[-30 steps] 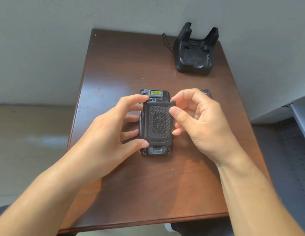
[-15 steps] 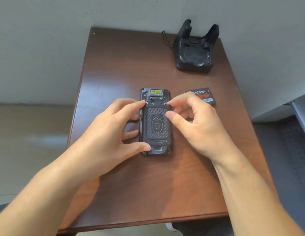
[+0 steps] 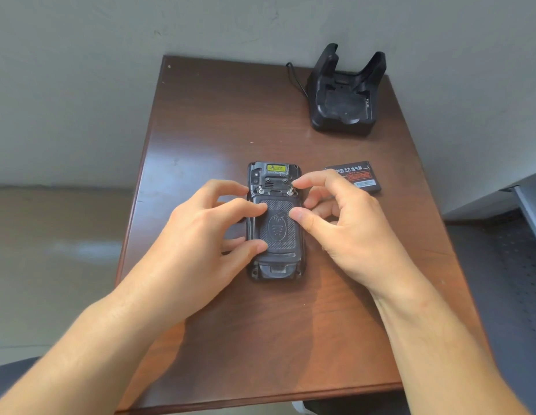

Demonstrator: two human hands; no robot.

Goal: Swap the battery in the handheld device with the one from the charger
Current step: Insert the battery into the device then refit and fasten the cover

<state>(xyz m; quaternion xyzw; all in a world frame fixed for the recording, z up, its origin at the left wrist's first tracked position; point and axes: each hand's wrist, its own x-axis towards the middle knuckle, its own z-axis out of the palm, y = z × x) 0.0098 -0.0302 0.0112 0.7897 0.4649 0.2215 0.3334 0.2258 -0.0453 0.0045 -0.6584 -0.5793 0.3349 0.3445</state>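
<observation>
The black handheld device [image 3: 275, 265] lies face down in the middle of the brown table [image 3: 218, 121], its textured back cover [image 3: 278, 232] seated flat on it. My left hand [image 3: 206, 235] rests on the cover's left side, thumb and fingertips pressing it. My right hand [image 3: 344, 229] is at the right side, thumb on the cover and index fingertip at the right metal latch near the top. A loose black battery [image 3: 358, 176] with a red label lies on the table just right of the device. The black charger cradle [image 3: 344, 97] stands at the far right corner.
A black cable [image 3: 295, 77] runs from the charger towards the wall. The table stands against a grey wall. A grey perforated surface [image 3: 506, 265] lies to the right of the table. The near edge of the table is in front of my forearms.
The back cover has gone from tilted up in my fingers to lying flat on the device. My right hand shifted, uncovering the loose battery, and its index finger now touches the right latch.
</observation>
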